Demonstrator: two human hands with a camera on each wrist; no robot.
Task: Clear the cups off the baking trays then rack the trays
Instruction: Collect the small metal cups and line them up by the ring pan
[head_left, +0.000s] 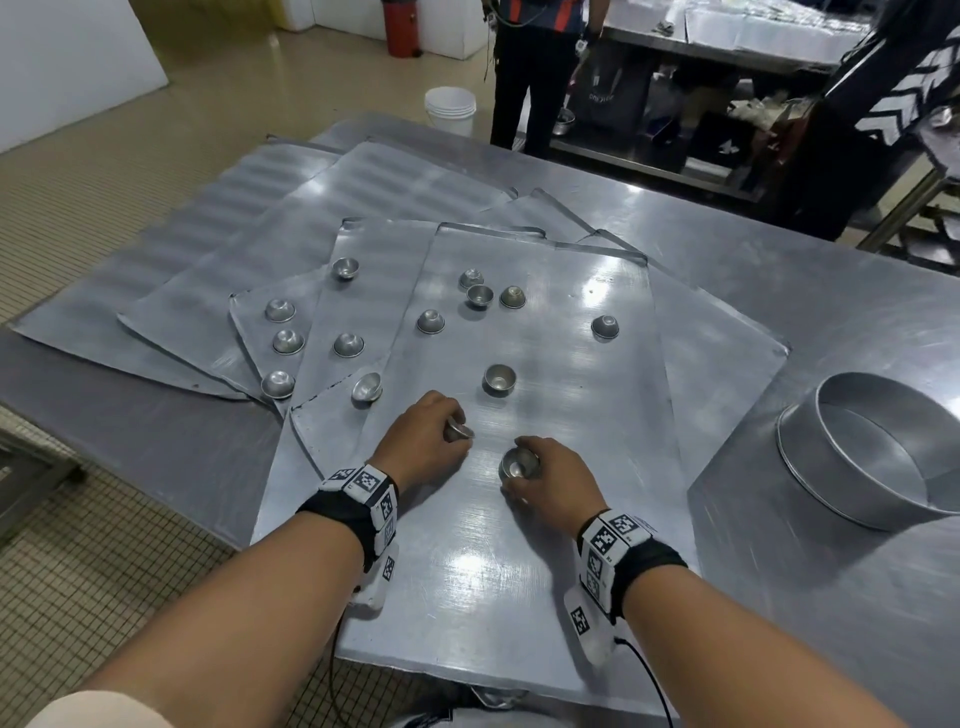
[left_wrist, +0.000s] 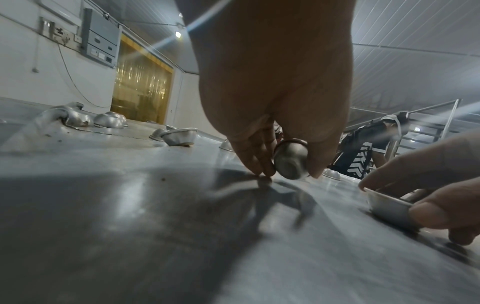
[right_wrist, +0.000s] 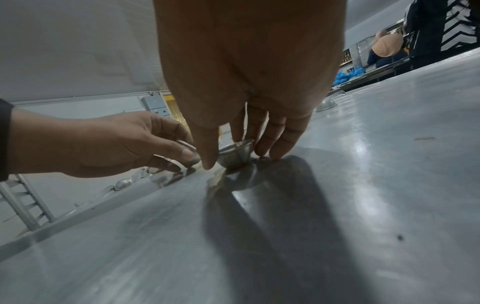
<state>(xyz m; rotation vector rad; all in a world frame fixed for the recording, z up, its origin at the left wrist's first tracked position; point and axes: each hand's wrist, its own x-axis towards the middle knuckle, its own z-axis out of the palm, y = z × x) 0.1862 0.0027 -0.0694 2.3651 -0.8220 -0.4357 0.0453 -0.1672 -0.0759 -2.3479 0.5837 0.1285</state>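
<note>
Several small metal cups lie scattered over overlapping flat baking trays (head_left: 545, 597) on a steel table. My left hand (head_left: 423, 441) pinches one cup (head_left: 460, 430) tilted on its side, just above the top tray; in the left wrist view that cup (left_wrist: 291, 160) sits between thumb and fingers. My right hand (head_left: 550, 486) curls around an upright cup (head_left: 519, 464) standing on the same tray; in the right wrist view this cup (right_wrist: 235, 153) is gripped by thumb and fingers. Another upright cup (head_left: 500, 378) stands just beyond both hands.
A large round metal tin (head_left: 883, 447) stands on the table at the right. More trays (head_left: 218, 249) fan out to the left with cups on them. Beyond the table stand a white bucket (head_left: 450, 109), people and a shelf unit.
</note>
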